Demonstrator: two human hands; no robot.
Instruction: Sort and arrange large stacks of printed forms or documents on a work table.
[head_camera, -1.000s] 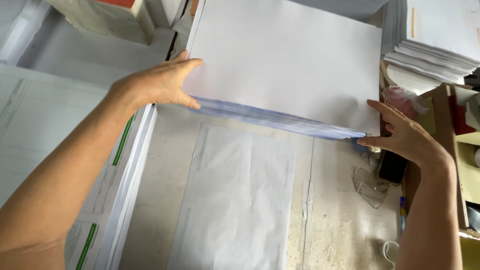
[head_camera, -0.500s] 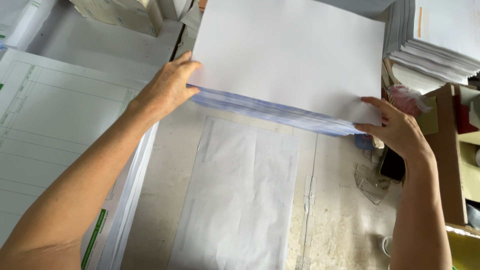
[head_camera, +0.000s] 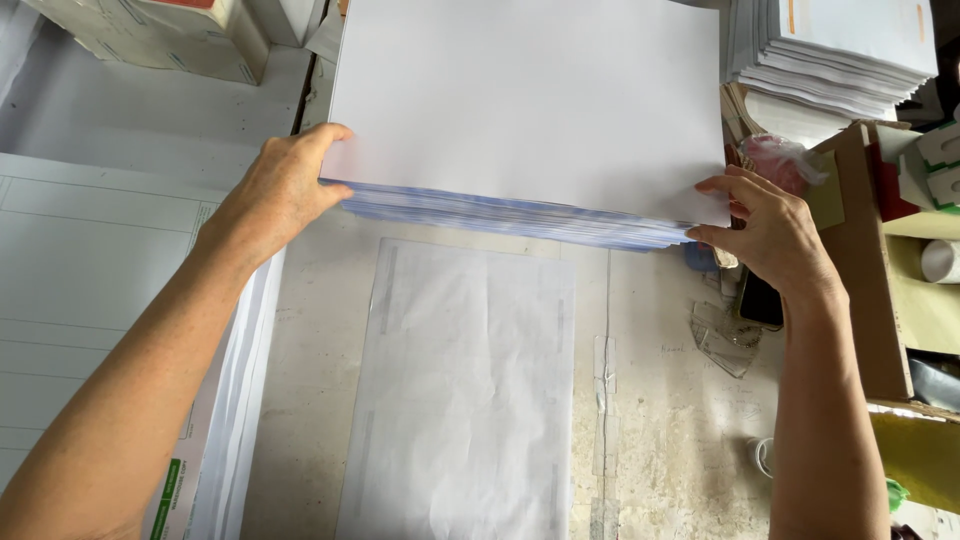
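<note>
White paper fills my grip: my left hand (head_camera: 275, 190) clamps the near left corner of a thick stack of sheets (head_camera: 530, 105), thumb on top and fingers curled under, while my right hand (head_camera: 765, 232) pinches the near right corner the same way. The stack spans the space between both hands, toward the far edge of the bench (head_camera: 670, 420), its near edge lifted off the surface. That edge shows bluish printed layers; the top sheet is blank. Below it a single thin sheet (head_camera: 465, 390) lies flat on the bench. At the right edge a cardboard box (head_camera: 860, 290) holds red and pale items. Another pile of paper (head_camera: 835, 50) sits at the far right corner.
</note>
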